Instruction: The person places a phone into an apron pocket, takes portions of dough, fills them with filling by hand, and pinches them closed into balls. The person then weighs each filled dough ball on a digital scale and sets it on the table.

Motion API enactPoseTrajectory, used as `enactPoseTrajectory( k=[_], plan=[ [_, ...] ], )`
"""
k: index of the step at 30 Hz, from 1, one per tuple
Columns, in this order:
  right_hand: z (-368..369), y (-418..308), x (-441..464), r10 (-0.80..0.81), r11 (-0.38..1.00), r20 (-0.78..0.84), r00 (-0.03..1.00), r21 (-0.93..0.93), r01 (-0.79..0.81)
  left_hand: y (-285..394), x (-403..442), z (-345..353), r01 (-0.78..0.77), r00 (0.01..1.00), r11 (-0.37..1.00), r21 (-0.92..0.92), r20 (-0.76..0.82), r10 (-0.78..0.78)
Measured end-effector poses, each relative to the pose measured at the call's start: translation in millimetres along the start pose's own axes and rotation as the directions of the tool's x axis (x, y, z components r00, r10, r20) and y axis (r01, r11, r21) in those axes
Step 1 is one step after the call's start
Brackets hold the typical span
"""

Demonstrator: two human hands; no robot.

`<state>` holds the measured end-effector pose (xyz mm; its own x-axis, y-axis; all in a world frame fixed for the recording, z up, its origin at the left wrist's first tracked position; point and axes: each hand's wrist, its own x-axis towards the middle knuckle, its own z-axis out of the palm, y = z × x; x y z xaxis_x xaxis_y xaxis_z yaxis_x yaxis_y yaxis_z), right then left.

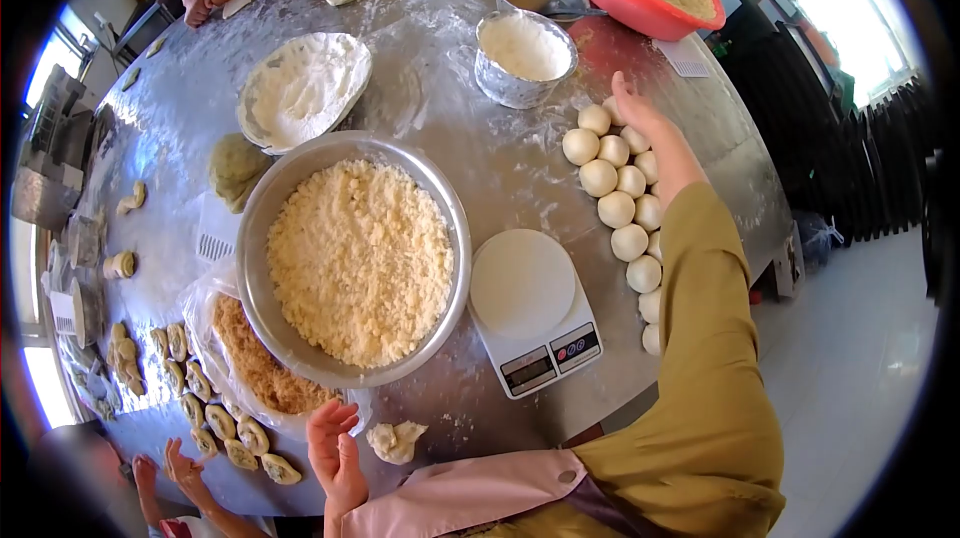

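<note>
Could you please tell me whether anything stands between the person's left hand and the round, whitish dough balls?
Yes: a white digital kitchen scale stands between the left hand and the dough balls, on the grey metal table.

Right arm [712, 288] stretched far forward, nearly straight, olive sleeve [703, 238] ending short of bare right wrist [680, 166]. Right hand [647, 118] well ahead of left and to its right, fingers extended, pointing forward; inner side mostly hidden. Left hand [338, 453] far back, raised, well apart from right; fingers [326, 422] loosely bent, slightly spread, thumb [349, 456] up and apart from them. Left wrist [347, 500] just behind left hand, near lower frame edge.
</note>
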<state>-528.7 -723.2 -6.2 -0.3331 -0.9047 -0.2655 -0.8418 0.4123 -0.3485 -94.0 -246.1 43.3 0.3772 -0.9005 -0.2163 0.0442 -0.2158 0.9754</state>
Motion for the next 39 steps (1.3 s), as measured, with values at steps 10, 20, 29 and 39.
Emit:
enactPoseTrajectory(
  k=[10,20,29,39],
  plan=[
    [-35.5,14.5,-170.2,-0.395,0.648,-0.099,0.913,0.674,0.354,-16.9,-54.4,-46.7,0.015,0.988,0.993,0.114,-0.155,0.003],
    [74.6,-14.2,-422.7,-0.660,0.662,0.340,0.670,0.684,0.305,-57.7,-82.8,-109.0,-0.048,0.786,0.535,0.843,-0.299,0.541],
    [105.0,-95.5,-504.7,-0.863,0.505,0.256,0.435,0.458,0.732,-104.4,-84.7,-172.7,0.460,0.664,0.557,0.692,-0.684,0.301],
    [207.3,-202.7,-502.2,-0.994,0.077,0.086,0.061,0.201,0.977,-79.2,-76.1,-150.0,0.084,0.774,0.919,0.386,-0.606,0.184]
  ],
)
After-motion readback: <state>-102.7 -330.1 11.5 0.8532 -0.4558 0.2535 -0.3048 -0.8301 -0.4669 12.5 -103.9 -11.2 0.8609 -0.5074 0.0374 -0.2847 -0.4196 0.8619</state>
